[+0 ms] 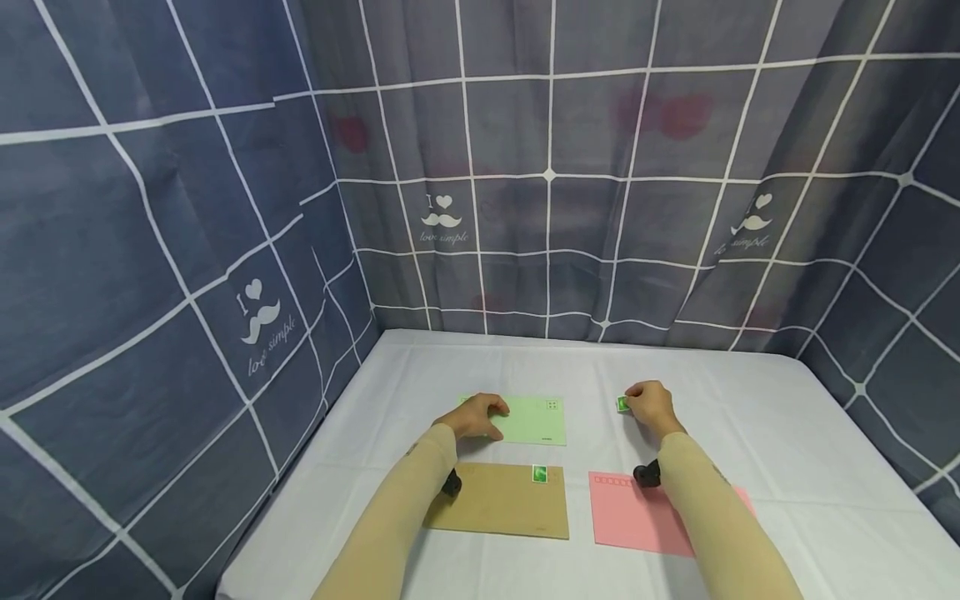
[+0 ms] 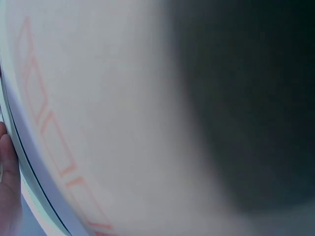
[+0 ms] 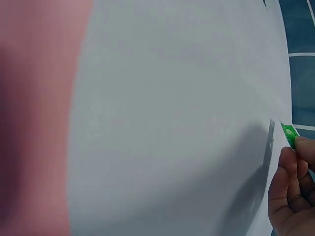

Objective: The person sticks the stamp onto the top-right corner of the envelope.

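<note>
My left hand (image 1: 472,417) rests over the left part of a light green envelope (image 1: 532,423), thumb and fingers spread apart. Only a sliver of that hand (image 2: 9,187) shows at the edge of the left wrist view. To the right of the green envelope, my right hand (image 1: 656,408) pinches a small green stamp (image 1: 622,404) between thumb and fingertips. In the right wrist view the stamp (image 3: 289,133) stands tilted, held above the white cloth. Nearer me lies a brown envelope (image 1: 498,504) with a green stamp at its upper right corner.
A pink envelope (image 1: 633,517) lies under my right forearm, partly hidden. All of it is on a table with a white cloth (image 1: 450,358). Dark checked curtains (image 1: 510,208) stand at the back and both sides. Red printed boxes fill the blurred left wrist view.
</note>
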`<state>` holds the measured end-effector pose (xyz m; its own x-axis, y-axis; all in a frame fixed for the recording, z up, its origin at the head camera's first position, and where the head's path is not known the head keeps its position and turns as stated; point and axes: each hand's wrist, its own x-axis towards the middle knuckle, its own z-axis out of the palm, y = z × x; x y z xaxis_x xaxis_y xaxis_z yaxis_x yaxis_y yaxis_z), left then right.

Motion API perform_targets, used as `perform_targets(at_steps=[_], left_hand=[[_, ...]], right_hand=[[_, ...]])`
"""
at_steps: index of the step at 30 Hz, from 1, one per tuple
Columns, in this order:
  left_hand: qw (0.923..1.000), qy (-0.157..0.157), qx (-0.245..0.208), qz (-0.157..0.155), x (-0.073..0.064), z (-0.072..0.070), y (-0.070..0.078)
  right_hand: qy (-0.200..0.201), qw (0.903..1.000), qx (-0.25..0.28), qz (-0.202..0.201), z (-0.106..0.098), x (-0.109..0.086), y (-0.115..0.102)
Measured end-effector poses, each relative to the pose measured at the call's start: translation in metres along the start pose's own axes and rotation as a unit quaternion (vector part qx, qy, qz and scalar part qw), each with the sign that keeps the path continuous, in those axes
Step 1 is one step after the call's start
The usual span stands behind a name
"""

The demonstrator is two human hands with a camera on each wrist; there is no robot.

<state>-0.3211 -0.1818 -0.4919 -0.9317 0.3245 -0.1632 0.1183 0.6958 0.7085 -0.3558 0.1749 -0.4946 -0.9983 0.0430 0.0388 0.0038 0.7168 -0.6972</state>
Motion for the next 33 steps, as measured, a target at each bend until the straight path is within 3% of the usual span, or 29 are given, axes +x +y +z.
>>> perform_targets(at_steps=[33], left_hand=[[0.9999, -0.002, -0.010, -0.006, -0.002, 0.000, 0.001]], right_hand=[[-0.003, 0.9982, 0.058, 0.017, 0.020, 0.006, -0.014]])
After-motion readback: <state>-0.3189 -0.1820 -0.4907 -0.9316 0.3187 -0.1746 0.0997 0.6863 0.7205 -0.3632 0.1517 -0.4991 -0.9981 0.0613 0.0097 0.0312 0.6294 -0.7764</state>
